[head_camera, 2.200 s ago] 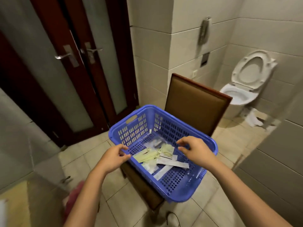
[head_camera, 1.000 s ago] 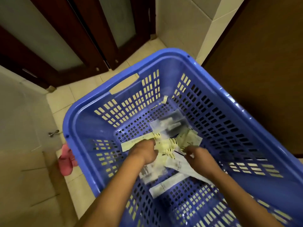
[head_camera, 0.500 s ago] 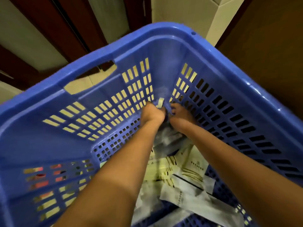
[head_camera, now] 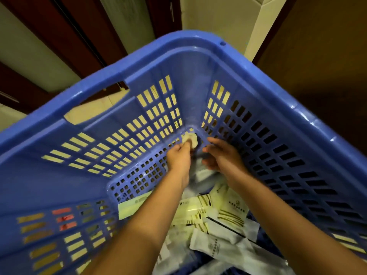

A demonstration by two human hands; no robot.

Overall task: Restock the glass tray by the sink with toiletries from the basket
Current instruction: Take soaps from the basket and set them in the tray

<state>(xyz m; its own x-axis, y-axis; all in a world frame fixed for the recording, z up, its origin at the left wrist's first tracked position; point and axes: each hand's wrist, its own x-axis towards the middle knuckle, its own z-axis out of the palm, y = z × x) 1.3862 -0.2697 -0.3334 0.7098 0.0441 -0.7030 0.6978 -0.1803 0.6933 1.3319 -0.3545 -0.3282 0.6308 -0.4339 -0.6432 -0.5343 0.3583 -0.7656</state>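
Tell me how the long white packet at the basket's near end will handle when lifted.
The white packet looks flat and thin, so probably light and floppy, sagging if held by one end. Its wrapper looks smooth, so possibly slippery. It overlaps other packets in the basket, so lifting may drag them.

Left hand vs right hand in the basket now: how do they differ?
The left hand pinches a small pale item in the far corner; the right hand has curved fingers, and any grip is unclear. The left hand reaches deeper into the corner; the right hand sits just beside it. Both are inside the blue basket, past the packets.
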